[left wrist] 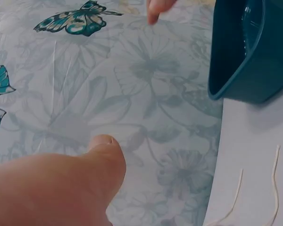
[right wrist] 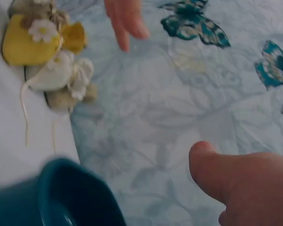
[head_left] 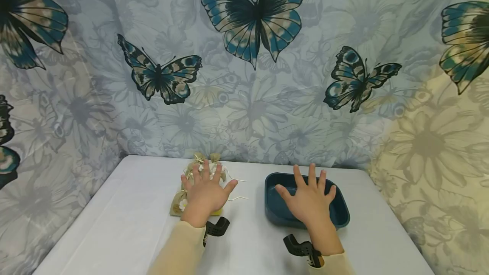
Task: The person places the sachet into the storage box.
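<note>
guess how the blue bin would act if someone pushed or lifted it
The blue bin would probably feel stiff, since its walls stand up without sagging. Its surface may be a bit slippery, judging by the smooth sides and shiny highlights inside. Wider than it is tall, it seems likelier to slide on the white tabletop than tip.

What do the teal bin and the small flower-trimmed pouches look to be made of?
The bin: probably molded plastic, smooth with a slight gloss; small highlights show on its inner wall. The pouches: likely soft, matte cloth, since their necks bunch up; the beige ones may be burlap, but the weave is too blurred to confirm.
</note>
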`<state>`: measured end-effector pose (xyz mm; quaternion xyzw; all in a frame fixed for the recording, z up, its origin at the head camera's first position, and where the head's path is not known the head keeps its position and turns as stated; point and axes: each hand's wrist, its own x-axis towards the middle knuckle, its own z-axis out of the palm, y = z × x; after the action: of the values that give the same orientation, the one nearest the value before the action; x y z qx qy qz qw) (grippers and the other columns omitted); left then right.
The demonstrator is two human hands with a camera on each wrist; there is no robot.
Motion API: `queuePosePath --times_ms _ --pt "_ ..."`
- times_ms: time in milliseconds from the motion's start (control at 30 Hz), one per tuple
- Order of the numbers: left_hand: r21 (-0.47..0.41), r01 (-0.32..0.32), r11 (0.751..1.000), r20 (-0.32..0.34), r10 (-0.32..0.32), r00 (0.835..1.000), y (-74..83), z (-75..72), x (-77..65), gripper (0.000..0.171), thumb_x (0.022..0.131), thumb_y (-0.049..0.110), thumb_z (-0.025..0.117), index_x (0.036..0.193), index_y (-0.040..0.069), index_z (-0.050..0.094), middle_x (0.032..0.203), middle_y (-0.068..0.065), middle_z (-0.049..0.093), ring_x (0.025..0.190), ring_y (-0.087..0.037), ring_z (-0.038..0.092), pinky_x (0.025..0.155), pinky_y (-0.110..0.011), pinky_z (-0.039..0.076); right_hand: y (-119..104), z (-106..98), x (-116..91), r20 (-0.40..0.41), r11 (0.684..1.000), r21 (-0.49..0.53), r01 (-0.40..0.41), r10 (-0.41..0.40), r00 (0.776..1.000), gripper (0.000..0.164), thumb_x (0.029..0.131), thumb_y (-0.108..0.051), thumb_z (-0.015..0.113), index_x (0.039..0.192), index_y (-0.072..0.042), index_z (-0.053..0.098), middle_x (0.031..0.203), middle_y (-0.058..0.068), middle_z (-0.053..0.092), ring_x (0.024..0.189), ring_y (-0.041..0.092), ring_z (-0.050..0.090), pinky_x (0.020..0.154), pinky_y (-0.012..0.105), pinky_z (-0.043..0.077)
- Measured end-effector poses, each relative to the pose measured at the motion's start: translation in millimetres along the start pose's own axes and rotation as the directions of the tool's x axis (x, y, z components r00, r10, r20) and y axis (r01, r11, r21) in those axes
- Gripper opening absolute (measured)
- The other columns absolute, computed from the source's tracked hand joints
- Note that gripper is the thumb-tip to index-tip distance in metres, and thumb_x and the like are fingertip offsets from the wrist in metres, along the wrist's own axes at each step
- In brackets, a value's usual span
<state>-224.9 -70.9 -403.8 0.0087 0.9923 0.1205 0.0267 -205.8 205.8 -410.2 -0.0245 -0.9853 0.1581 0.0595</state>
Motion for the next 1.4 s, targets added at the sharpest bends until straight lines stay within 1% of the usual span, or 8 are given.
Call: queuePosePath --times_ms 200,333,467,633,767,967,1033,1400 --pt "-0.125 -0.03 0.992 0.009 0.031 0.999 -27.9 -7.1 1.5 0.097 0.088 0.084 0.026 0.161 0.022 0.02 0.164 -0.017 -0.004 0.145 -0.047 -0.014 0.102 -0.076 -0.009 52 -21 -4 -0.012 0.999 0.047 0.003 -0.003 1.0 0.103 0.088 -0.081 0.039 0.161 -0.013 0.014 0.159 0.029 -0.014 0.139 0.055 -0.02 0.093 0.081 -0.011" --pt "-0.278 -0.091 0.956 0.053 0.11 0.993 -54.5 -8.3 1.4 0.094 0.091 0.077 0.04 0.161 0.019 0.018 0.164 -0.018 -0.007 0.144 -0.047 -0.016 0.102 -0.076 -0.006 93 -31 -8 0.037 0.983 0.186 0.008 -0.015 0.999 0.096 0.095 -0.067 0.049 0.161 -0.013 0.006 0.157 0.026 -0.023 0.138 0.057 -0.02 0.091 0.084 -0.003" --pt "-0.385 -0.151 0.911 0.067 0.191 0.979 -87.3 -3.3 2.1 0.092 0.094 0.061 0.057 0.161 0.014 0.016 0.162 -0.024 -0.006 0.142 -0.052 -0.014 0.1 -0.079 0.003 132 -31 -13 0.124 0.917 0.399 -0.002 -0.052 0.991 0.091 0.1 -0.05 0.055 0.161 -0.019 -0.006 0.156 0.02 -0.032 0.136 0.062 -0.013 0.089 0.085 0.012" --pt "-0.521 -0.147 0.841 0.093 0.227 0.969 -128.7 7.5 3.6 0.097 0.09 0.053 0.069 0.162 0.017 0.013 0.161 -0.026 -0.012 0.142 -0.057 0.0 0.098 -0.078 0.02 163 -20 -18 0.17 0.781 0.624 -0.04 -0.086 0.982 0.09 0.103 -0.03 0.058 0.159 -0.027 -0.013 0.155 0.017 -0.035 0.136 0.064 -0.009 0.093 0.082 0.016" --pt "-0.607 -0.108 0.787 0.116 0.223 0.968 -152.6 15.5 4.1 0.098 0.089 0.046 0.074 0.162 0.025 0.013 0.162 -0.024 -0.01 0.14 -0.057 0.015 0.097 -0.074 0.029 175 -7 -19 0.166 0.685 0.728 -0.037 -0.124 0.978 0.091 0.102 -0.018 0.059 0.16 -0.029 -0.01 0.157 0.019 -0.031 0.137 0.064 -0.002 0.097 0.078 0.019" --pt "-0.794 -0.048 0.607 0.141 0.26 0.955 -174.0 24.5 4.4 0.094 0.09 0.028 0.077 0.162 0.024 0.016 0.162 -0.025 -0.004 0.138 -0.057 0.021 0.1 -0.068 0.034 178 7 -18 0.147 0.632 0.775 -0.013 -0.159 0.976 0.094 0.098 -0.009 0.066 0.162 -0.029 -0.001 0.161 0.02 -0.018 0.132 0.07 0.002 0.097 0.079 0.019" --pt "-0.823 -0.04 0.567 0.141 0.271 0.952 -178.4 26.3 5.3 0.091 0.091 0.025 0.076 0.162 0.022 0.018 0.162 -0.025 0.001 0.137 -0.057 0.025 0.099 -0.065 0.037 179 10 -18 0.142 0.623 0.782 -0.006 -0.168 0.976 0.095 0.096 -0.007 0.068 0.162 -0.027 0.002 0.162 0.019 -0.015 0.132 0.071 -0.001 0.096 0.08 0.015" --pt "-0.843 -0.087 0.531 0.129 0.355 0.926 -187.5 34.3 13.1 0.076 0.09 0.018 0.077 0.152 -0.001 0.037 0.152 -0.033 0.03 0.128 -0.054 0.041 0.093 -0.049 0.049 184 18 -20 0.102 0.58 0.813 0.053 -0.23 0.968 0.095 0.09 0.002 0.071 0.162 -0.013 0.011 0.163 0.021 -0.008 0.145 0.04 -0.017 0.101 0.076 -0.003"
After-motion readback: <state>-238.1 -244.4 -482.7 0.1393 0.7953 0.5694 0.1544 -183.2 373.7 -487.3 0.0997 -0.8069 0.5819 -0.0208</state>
